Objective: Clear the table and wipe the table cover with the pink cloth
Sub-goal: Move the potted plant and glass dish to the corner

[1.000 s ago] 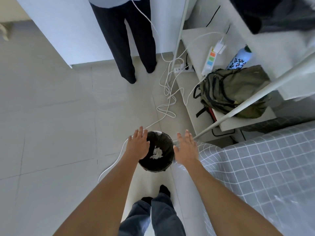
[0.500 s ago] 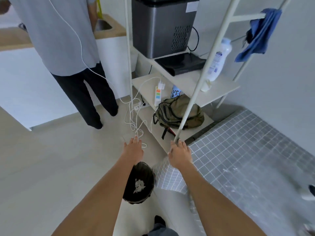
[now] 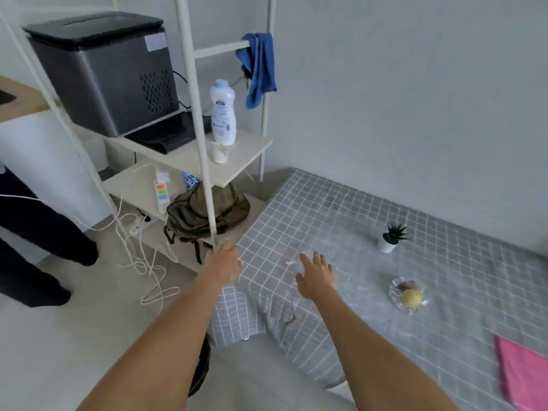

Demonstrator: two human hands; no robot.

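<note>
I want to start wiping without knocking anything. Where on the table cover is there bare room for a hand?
Bare cover runs from the right hand back to the wall and the shelf-side corner, and again between the glass dish and the pink cloth. The tightest part is between the small potted plant and the dish.

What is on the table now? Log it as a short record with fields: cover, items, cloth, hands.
cover: grey checked table cover, draped over the near corner
items: small potted plant standing upright; glass dish holding a yellow fruit
cloth: pink cloth lying flat at the right edge of the table, untouched
left hand: open, at the table's corner, holding nothing
right hand: open, fingers spread over the cover, holding nothing
</note>
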